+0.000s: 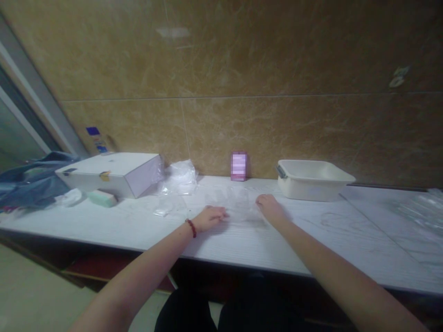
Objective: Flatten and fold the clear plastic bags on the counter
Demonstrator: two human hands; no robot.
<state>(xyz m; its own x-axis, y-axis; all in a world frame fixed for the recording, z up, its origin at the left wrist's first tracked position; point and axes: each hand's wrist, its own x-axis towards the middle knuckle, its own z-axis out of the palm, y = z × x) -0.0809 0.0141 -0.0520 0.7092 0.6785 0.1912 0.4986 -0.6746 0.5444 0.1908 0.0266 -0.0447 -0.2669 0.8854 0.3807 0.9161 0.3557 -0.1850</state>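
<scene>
A clear plastic glove or thin film (238, 203) lies flat on the white table (311, 240), hard to make out. My left hand (209, 217), with a red bead bracelet on its wrist, rests on the film's left edge with curled fingers pinched on it. At the film's right edge my right hand (268, 206) is likewise closed on the plastic. Both hands sit on the tabletop, a little apart.
A white flat box (114, 173) stands at the back left, crumpled clear plastic (178, 180) beside it. A small pink box (238, 166) leans on the marble wall. A cream plastic basin (311, 177) sits at the back right. A green block (102, 197) and blue cloth (31, 182) lie far left.
</scene>
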